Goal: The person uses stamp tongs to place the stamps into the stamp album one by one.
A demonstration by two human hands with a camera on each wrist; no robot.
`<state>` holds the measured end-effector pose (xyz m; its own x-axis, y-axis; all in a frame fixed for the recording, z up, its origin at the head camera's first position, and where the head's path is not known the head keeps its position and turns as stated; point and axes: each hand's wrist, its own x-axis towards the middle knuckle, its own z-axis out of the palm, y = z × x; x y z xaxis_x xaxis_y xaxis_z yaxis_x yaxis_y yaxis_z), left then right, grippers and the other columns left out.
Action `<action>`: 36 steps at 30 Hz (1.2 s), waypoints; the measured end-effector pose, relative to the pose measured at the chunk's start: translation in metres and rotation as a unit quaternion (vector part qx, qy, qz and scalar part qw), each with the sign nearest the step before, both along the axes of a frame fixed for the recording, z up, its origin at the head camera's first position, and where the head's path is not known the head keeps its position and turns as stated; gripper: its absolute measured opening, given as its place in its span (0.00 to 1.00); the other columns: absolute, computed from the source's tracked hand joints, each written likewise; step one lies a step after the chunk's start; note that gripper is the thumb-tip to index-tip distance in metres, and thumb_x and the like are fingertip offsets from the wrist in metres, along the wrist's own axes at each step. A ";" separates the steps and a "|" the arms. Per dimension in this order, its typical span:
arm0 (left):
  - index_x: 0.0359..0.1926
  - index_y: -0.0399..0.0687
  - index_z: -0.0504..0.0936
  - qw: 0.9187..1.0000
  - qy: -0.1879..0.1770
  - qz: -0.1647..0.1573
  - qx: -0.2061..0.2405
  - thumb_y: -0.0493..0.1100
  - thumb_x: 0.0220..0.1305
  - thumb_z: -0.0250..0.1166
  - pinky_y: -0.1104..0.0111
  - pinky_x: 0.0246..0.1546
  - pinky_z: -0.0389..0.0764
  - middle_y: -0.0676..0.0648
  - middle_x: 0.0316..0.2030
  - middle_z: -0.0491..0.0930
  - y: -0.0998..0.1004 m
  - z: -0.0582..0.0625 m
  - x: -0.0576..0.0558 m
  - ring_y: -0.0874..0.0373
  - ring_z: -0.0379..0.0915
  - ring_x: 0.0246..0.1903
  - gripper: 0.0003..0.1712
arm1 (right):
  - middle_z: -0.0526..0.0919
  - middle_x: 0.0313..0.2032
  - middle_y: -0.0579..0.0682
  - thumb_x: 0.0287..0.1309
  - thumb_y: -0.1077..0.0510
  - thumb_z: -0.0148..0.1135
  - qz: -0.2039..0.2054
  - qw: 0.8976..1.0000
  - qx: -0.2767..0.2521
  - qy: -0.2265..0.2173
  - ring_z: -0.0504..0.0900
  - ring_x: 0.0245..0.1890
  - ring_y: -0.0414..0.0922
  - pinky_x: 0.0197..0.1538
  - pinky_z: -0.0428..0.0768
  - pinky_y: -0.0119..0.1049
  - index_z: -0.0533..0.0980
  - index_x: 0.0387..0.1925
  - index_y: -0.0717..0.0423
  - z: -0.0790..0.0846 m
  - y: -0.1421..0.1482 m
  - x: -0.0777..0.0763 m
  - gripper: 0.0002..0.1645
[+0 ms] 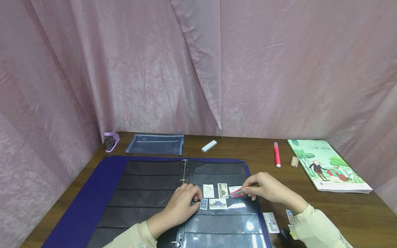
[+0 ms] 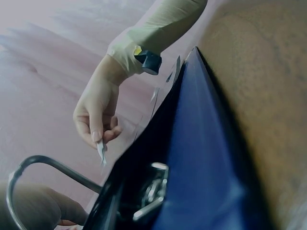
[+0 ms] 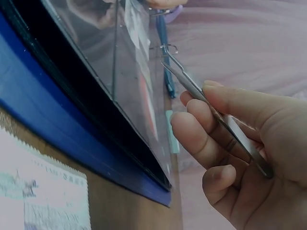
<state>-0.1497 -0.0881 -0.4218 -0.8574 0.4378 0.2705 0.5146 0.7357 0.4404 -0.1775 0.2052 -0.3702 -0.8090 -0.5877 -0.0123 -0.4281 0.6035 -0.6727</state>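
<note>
My right hand [image 1: 263, 187] pinches metal tweezers [image 3: 188, 84] between thumb and fingers, over the right side of an open ring-bound stamp album [image 1: 217, 224]. In the right wrist view the tweezer tips stand slightly apart with nothing between them. Below them in the head view lies a red and white stamp [image 1: 237, 193]. To its left are a tall brown stamp [image 1: 222, 190], a pale stamp [image 1: 208, 190], a wide building stamp [image 1: 218, 204] and a small blue stamp [image 1: 203, 204]. My left hand [image 1: 183, 203] rests on the album near the rings, its fingers loosely bent beside the blue stamp.
Loose stamps [image 1: 271, 222] lie right of the album, partly under my right sleeve. Behind it are a purple stapler [image 1: 112, 141], a blue mesh pouch [image 1: 155, 144] and a white block [image 1: 209, 146]. A pink marker [image 1: 277, 155], a beige eraser-like piece [image 1: 294, 162] and a green book [image 1: 328, 165] lie right.
</note>
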 end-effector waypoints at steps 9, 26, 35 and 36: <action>0.26 0.57 0.72 1.000 -0.009 0.004 0.000 0.40 0.47 0.65 0.69 0.36 0.62 0.59 0.23 0.66 -0.003 -0.003 0.001 0.67 0.57 0.29 0.10 | 0.80 0.23 0.45 0.57 0.50 0.56 -0.016 1.000 -0.015 0.011 0.78 0.21 0.34 0.30 0.78 0.31 0.80 0.34 0.56 0.009 0.014 0.010 0.14; 0.26 0.58 0.72 1.000 0.004 0.000 0.007 0.40 0.47 0.66 0.69 0.37 0.63 0.60 0.23 0.67 -0.002 -0.002 0.002 0.67 0.58 0.29 0.10 | 0.79 0.19 0.42 0.57 0.55 0.56 -0.077 0.995 -0.025 0.065 0.76 0.22 0.33 0.24 0.70 0.28 0.78 0.37 0.54 0.020 0.066 0.038 0.09; 0.26 0.59 0.71 1.000 0.007 -0.004 0.010 0.40 0.47 0.66 0.69 0.36 0.63 0.60 0.23 0.66 0.000 -0.001 0.001 0.67 0.58 0.28 0.11 | 0.78 0.17 0.42 0.56 0.60 0.57 -0.108 0.990 -0.032 0.083 0.76 0.20 0.34 0.24 0.71 0.29 0.78 0.36 0.57 0.012 0.101 0.045 0.08; 0.26 0.58 0.71 1.000 0.006 -0.004 0.010 0.40 0.47 0.66 0.69 0.36 0.63 0.60 0.23 0.66 0.000 -0.001 0.000 0.67 0.57 0.28 0.11 | 0.78 0.17 0.43 0.56 0.60 0.57 -0.112 0.990 -0.032 0.085 0.76 0.20 0.34 0.24 0.70 0.29 0.78 0.36 0.57 0.011 0.105 0.046 0.08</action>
<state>-0.1493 -0.0882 -0.4229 -0.8501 0.4396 0.2898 0.5264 0.7227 0.4479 -0.1318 0.3101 -0.3587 -0.9064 -0.3884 0.1659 -0.3981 0.6545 -0.6428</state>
